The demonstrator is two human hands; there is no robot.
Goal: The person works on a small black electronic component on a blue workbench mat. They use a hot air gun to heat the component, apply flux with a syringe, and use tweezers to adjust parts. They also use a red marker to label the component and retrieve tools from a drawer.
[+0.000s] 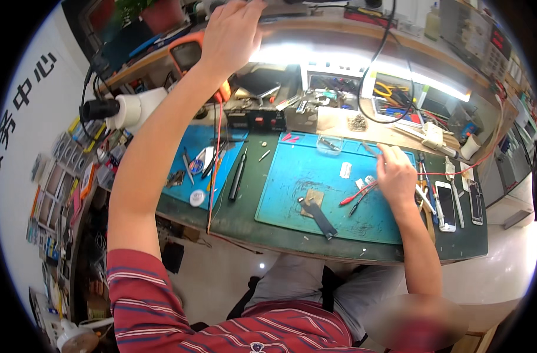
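My left hand (230,35) is raised to the shelf at the top edge of the head view, beside an orange-cased multimeter (186,53). Its fingertips run out of the picture, so what they touch is hidden. Over the right part of a blue work mat (280,176), my right hand (398,175) is closed on thin tweezers (369,149) that point up and left. Just left of that hand lie a red test clip (349,200) and a black one (355,207). A dark flat strip-like part (318,217) rests on a small tan square (313,201) nearer to me.
A black screwdriver (239,175) lies between the two mats. White phones (446,206) and slim tools line the right. A microscope (130,110) stands at the left. A bright lamp (363,66) and a hanging black cable (359,88) are at the back.
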